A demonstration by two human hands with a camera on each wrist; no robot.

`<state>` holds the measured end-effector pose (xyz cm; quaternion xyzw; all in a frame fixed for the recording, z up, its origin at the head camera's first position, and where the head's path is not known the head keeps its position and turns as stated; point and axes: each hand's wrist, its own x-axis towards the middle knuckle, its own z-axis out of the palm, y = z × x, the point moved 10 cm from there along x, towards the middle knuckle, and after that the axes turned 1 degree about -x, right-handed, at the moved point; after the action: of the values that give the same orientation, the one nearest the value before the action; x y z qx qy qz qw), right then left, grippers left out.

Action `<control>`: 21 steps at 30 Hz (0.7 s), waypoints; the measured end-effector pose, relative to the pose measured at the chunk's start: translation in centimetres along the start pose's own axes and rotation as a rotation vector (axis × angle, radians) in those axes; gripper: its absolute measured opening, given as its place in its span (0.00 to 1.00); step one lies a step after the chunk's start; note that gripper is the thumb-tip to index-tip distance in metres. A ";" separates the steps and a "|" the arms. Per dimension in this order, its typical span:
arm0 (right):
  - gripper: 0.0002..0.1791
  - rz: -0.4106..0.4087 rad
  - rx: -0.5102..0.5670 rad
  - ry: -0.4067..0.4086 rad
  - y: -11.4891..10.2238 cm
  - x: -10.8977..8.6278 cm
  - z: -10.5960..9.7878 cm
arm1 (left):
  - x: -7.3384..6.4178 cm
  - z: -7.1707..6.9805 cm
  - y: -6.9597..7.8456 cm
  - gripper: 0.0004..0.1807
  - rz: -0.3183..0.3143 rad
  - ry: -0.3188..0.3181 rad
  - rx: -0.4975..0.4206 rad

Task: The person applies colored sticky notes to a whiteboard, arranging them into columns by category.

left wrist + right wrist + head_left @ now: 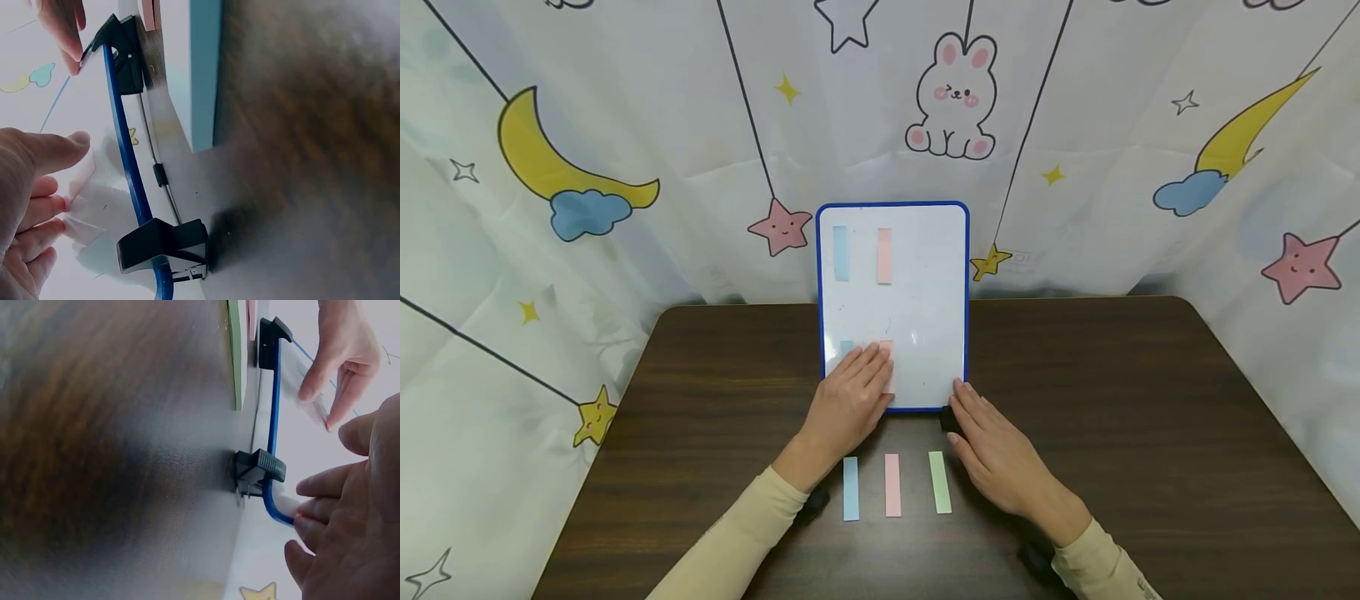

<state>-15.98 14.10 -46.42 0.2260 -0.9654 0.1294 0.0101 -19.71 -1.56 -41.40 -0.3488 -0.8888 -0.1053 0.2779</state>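
A whiteboard (928, 308) with a blue frame stands upright at the back of the table. My left hand (848, 402) lies against its lower left part, fingers straight. Its fingertips touch the lower pink strip (887, 345) and lower light blue strip (846, 346), mostly covering the blue one. Higher on the board are another light blue strip (841, 253) and pink strip (884, 256). At the lower right corner, my right hand (1003, 457) rests by the blue frame (275, 403) with fingers extended, gripping nothing.
On the dark table (1135, 417), a blue pad (851, 489), a pink pad (892, 486) and a green pad (940, 482) lie in front of the board. Black clips (164, 245) support its lower edge. Behind hangs a patterned curtain (1075, 92).
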 end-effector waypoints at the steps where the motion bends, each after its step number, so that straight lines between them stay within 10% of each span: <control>1: 0.33 -0.002 0.000 0.001 0.0 0.0 0.0 | 0.0 0.1 0.0 0.26 -0.001 -0.005 0.001; 21: 0.32 -0.015 0.006 0.018 -0.1 0.0 -0.1 | -0.4 0.1 0.4 0.23 0.003 -0.039 0.014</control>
<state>-15.94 13.99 -46.30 0.2322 -0.9632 0.1344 0.0191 -19.28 -1.45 -41.72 -0.3500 -0.8944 -0.0916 0.2630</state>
